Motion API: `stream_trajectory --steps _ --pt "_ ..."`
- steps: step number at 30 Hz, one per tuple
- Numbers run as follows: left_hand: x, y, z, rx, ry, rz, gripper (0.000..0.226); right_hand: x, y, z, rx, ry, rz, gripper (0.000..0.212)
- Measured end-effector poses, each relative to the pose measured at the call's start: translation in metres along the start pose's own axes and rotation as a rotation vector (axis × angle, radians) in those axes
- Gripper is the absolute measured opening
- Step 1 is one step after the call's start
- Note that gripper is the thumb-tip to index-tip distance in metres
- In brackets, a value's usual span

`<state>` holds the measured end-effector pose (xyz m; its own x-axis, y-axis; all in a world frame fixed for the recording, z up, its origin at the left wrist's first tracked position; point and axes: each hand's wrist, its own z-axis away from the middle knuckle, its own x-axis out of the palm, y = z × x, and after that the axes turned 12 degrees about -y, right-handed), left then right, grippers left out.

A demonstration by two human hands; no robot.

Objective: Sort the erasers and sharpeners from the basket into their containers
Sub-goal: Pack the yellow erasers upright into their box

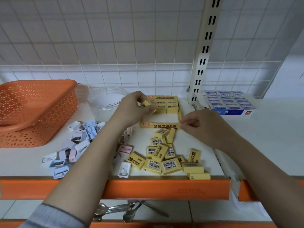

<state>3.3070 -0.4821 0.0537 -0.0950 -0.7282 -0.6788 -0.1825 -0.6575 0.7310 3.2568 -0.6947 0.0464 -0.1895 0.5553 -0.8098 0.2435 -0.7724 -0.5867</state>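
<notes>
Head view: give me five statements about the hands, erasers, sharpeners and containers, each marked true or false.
1. The left hand pinches a yellow eraser over the yellow box. True.
2. The clear jar is full of sharpeners. False: none show inside it.
3. The sharpeners lie loose on the shelf beside the orange basket. True.
4. The right hand holds a blue eraser. False: its curled fingers sit at the yellow box's front corner, with no eraser seen in them.
5. Every yellow eraser is boxed. False: many loose erasers lie in front of the box.
</notes>
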Motion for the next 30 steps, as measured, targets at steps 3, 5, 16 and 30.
stream_trajectory --steps 3,5,16,30 --pt "0.000 0.000 -0.016 -0.064 -0.005 -0.021 0.031 0.006 -0.001 0.006 0.007 -0.068 0.011 0.016" --pt "0.003 -0.001 -0.025 -0.093 -0.017 -0.096 0.026 0.007 -0.001 0.009 0.010 -0.078 0.016 0.017" --pt "0.030 -0.024 -0.035 -0.163 0.092 -0.200 0.023 0.012 0.002 0.015 0.007 -0.094 0.004 0.019" --pt "0.022 -0.027 -0.043 -0.108 -0.052 -0.541 0.029 -0.003 0.004 0.023 -0.014 -0.277 0.034 0.025"
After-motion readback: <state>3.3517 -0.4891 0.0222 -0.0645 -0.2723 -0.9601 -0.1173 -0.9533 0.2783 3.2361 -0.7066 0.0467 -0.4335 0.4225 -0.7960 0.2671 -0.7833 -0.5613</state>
